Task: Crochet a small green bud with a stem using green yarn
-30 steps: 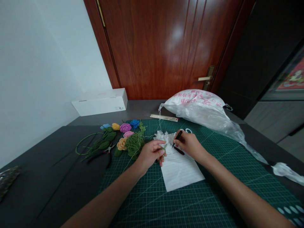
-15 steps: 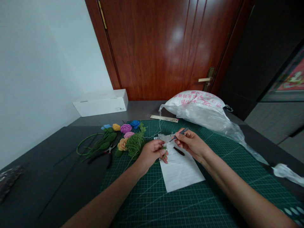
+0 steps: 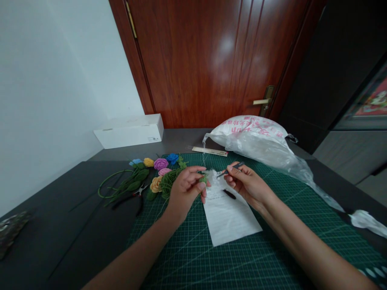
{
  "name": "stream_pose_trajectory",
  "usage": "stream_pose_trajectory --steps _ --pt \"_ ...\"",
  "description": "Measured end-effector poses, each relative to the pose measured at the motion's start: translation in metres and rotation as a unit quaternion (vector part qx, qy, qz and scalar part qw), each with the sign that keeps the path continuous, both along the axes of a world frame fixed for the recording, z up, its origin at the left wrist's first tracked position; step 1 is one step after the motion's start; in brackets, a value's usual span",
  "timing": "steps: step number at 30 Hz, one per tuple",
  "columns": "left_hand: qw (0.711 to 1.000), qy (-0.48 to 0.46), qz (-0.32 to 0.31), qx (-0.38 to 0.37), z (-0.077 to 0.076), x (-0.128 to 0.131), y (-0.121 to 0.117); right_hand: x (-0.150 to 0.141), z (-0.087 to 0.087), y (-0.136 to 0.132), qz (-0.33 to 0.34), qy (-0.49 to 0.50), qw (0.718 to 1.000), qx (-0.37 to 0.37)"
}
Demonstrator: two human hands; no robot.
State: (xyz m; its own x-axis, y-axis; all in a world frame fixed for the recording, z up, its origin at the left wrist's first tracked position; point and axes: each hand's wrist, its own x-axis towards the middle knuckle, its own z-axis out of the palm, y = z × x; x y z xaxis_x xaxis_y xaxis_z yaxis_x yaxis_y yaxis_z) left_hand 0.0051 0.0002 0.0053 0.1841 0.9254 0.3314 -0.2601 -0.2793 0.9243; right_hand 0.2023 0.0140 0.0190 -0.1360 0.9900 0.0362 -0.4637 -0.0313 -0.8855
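Here we pinch a small green crochet piece [image 3: 203, 180] in our left hand [image 3: 186, 193], soft and light, best held by its edge, over the paper [image 3: 229, 221] on the cutting mat [image 3: 169, 249], while our right hand [image 3: 246, 184] grips slim tweezers [image 3: 233, 167].

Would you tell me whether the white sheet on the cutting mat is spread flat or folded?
Spread flat: the white sheet lies open on the green cutting mat, no fold showing, though white fluff hides its top edge.
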Motion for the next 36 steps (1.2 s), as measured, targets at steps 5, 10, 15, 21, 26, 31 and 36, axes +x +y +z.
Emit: stream_pose_trajectory --steps 5,10,15,21,26,31,36 --pt "1.0 0.005 -0.029 0.001 0.002 0.004 -0.008 -0.008 0.008 -0.011 -0.005 -0.006 1.0 0.003" --pt "0.999 -0.009 -0.031 0.003 0.002 0.006 -0.009 -0.012 0.01 -0.016 -0.03 -0.039 0.997 0.055" --pt "0.999 -0.028 -0.018 0.014 0.004 0.006 -0.009 -0.011 0.01 -0.016 -0.047 -0.052 0.993 0.098" --pt "0.999 -0.019 0.018 0.022 0.002 0.003 -0.007 -0.001 0.019 -0.015 -0.072 -0.035 0.992 0.1" --pt "0.999 0.004 0.022 0.043 0.001 0.002 -0.006 -0.005 0.014 -0.014 0.014 0.007 1.0 0.013" --pt "0.999 0.009 -0.004 0.045 0.003 0.004 -0.009 -0.012 0.005 -0.012 0.026 0.054 0.995 -0.074" --pt "0.998 0.006 -0.035 0.05 0.0 0.002 -0.008 -0.013 0.003 -0.011 0.021 0.051 0.996 -0.073"
